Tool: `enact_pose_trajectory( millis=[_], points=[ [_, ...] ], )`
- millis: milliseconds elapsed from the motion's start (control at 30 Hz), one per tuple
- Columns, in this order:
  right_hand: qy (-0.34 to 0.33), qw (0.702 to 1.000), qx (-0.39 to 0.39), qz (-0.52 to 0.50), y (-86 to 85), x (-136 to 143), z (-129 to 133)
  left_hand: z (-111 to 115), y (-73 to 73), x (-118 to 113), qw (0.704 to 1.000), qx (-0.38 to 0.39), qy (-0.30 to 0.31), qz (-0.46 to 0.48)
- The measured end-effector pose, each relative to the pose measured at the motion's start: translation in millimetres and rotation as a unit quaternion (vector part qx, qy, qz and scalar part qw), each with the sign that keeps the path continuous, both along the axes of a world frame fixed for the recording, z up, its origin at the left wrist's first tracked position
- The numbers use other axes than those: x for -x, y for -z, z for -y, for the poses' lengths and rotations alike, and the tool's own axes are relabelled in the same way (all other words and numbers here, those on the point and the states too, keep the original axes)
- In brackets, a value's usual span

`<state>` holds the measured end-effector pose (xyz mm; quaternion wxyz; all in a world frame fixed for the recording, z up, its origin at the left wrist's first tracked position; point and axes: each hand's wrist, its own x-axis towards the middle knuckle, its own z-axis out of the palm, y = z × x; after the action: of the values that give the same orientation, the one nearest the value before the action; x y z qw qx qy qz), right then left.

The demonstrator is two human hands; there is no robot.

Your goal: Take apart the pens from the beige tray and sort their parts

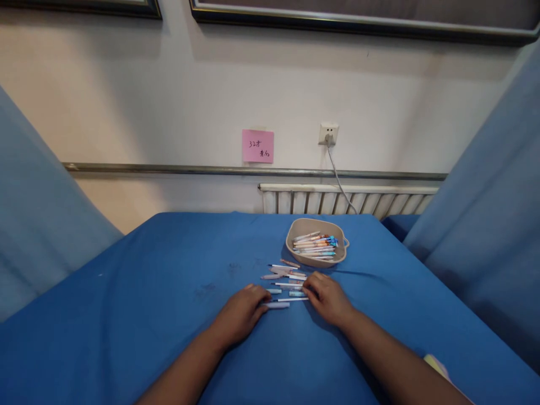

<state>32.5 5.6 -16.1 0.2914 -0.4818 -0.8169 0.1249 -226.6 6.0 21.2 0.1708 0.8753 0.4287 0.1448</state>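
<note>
Several pens and pen parts lie loosely on the blue cloth in front of a beige basket (294, 229). My left hand (241, 314) is closed at the left ends of the nearest ones, beside a pale lilac pen part (278, 305). My right hand (330, 300) is closed at the right ends, by a thin white refill (294, 299) with a dark tip. A light blue pen part (296, 293) lies between the hands. What the fingertips hold is too small to make out. Inside the basket are many pens (314, 246), some with blue ends.
A blue cloth (160, 292) covers the table. Blue curtains (37, 208) hang at both sides. Behind the table are a radiator (299, 201), a rail, a socket with a plugged-in cable (337, 177) and a pink note (257, 146). A pale yellow item (436, 364) lies near my right forearm.
</note>
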Motion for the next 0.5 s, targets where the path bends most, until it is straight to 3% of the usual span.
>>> enact_pose_trajectory(
  millis=[133,267,400,500],
  points=[
    [0.018,0.997,-0.036,-0.061,-7.8,-5.8,0.6,0.7,3.1,-4.6,1.000,-0.001,-0.017,-0.013],
    [0.087,0.989,-0.075,-0.089,-22.4,-21.7,-13.4,-0.5,4.7,-6.2,0.999,-0.014,-0.033,0.000],
    [0.162,0.986,-0.003,0.047,-42.5,-42.6,-48.7,-0.1,5.0,-7.2,0.998,-0.028,-0.054,0.032],
    [0.162,0.974,0.071,0.140,-53.5,-50.3,-80.8,0.9,4.7,-7.9,0.995,-0.043,-0.061,0.067]
  ],
)
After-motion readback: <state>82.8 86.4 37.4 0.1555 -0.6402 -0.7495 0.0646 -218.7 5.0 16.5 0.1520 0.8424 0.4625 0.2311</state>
